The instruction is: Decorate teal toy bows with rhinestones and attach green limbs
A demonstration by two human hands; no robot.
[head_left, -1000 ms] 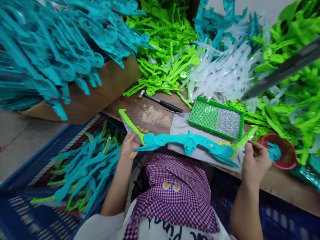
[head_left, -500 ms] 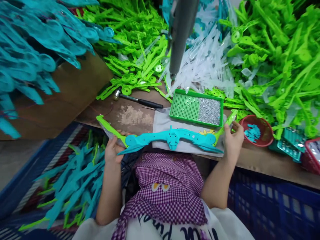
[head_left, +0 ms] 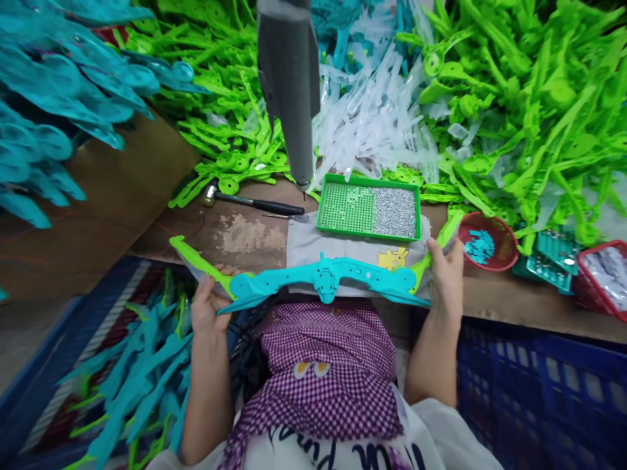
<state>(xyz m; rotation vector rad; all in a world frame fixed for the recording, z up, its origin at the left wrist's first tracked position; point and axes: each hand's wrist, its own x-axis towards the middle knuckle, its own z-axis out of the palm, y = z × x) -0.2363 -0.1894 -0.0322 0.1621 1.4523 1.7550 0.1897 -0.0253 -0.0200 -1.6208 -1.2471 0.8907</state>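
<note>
A long blue plastic piece (head_left: 326, 279) with a green arm at each end spans the space between my hands, above the table's front edge. My left hand (head_left: 210, 303) is closed on its left end, by the left green arm (head_left: 203, 264). The right end, with the other green arm (head_left: 448, 232), is gripped between the thumb and fingers of my right hand (head_left: 447, 271). Beneath the piece lies a pale cloth (head_left: 306, 245) with a yellow figure on it.
A grey power screwdriver (head_left: 289, 98) hangs over the table. Behind the cloth sits a green tray (head_left: 319, 225) of small metal screws. A hammer (head_left: 259, 203) lies at left, a red bowl (head_left: 504, 258) at right. Piles of green (head_left: 529, 98) and clear parts (head_left: 367, 124) fill the back.
The view has shifted, so the screwdriver appears further left and lower. Both hands still hold the piece, whose outer green arms have barely changed position relative to it.
</note>
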